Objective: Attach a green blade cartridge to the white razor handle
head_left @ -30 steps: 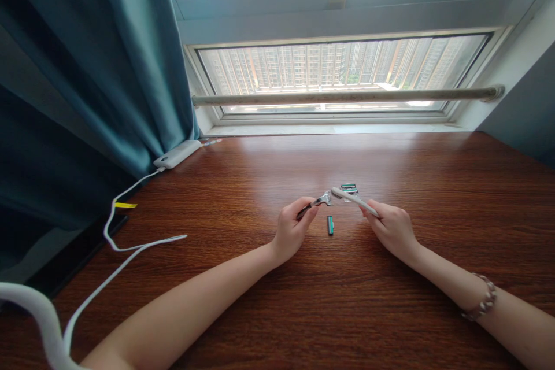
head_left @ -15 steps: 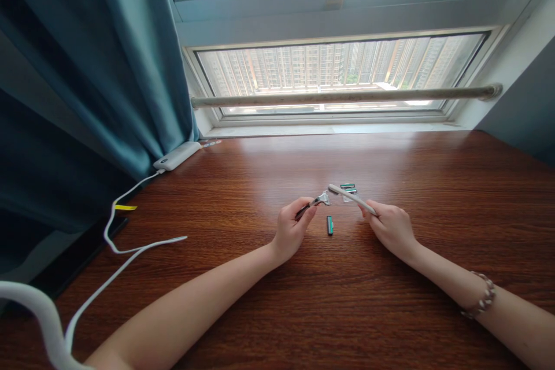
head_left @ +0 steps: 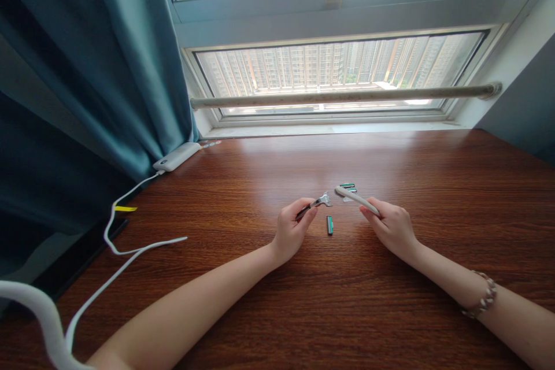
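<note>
My left hand (head_left: 291, 231) is closed around a razor handle (head_left: 315, 203), its bare silver head pointing right with no blade cartridge on it. In my right hand (head_left: 392, 228) is a pale grey toothbrush (head_left: 359, 199), its head pointing left, a short way from the razor head and apart from it. A loose green and black razor cartridge (head_left: 330, 225) lies on the table between my hands. Behind the toothbrush, and partly covered by it, more green-striped razor cartridges (head_left: 347, 185) lie with a bit of clear plastic.
The brown wood table (head_left: 243, 312) reaches back to the window (head_left: 338, 72). At left are a white power bank (head_left: 177, 156), a white cable (head_left: 110, 222), a yellow strip (head_left: 125, 208) and a blue curtain (head_left: 130, 69). A thick white curved tube (head_left: 37, 306) stands at the lower left.
The toothbrush head has drawn back to the right, away from the razor head. My left hand and the razor have hardly moved.
</note>
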`<move>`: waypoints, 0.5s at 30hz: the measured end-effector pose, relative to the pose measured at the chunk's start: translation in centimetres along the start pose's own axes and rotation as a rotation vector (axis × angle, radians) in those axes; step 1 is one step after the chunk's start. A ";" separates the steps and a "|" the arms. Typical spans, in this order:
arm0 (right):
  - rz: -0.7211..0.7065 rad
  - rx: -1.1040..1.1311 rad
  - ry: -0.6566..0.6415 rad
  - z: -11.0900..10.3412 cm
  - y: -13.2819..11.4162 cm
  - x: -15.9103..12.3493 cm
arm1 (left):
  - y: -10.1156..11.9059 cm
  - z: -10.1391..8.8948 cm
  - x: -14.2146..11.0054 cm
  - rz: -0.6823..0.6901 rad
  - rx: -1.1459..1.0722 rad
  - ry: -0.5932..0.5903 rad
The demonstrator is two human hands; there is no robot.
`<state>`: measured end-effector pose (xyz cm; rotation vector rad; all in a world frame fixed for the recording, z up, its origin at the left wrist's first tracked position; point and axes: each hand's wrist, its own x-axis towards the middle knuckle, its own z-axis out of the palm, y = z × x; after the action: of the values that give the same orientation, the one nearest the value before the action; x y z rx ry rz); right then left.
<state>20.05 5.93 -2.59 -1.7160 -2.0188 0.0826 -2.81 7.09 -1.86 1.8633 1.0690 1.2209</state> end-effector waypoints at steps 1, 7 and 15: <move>-0.018 0.013 -0.002 -0.1 0.0 0.0 | 0.0 0.0 0.0 0.001 0.001 -0.001; 0.081 -0.028 -0.044 0.0 0.1 0.0 | 0.0 0.0 0.0 0.003 0.029 0.019; 0.023 -0.054 0.078 -0.2 -0.3 -0.4 | -0.2 0.1 0.0 -0.014 0.147 0.024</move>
<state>19.87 5.46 -2.38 -1.7487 -1.9614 -0.0310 -2.74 7.18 -2.08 1.9518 1.2121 1.1876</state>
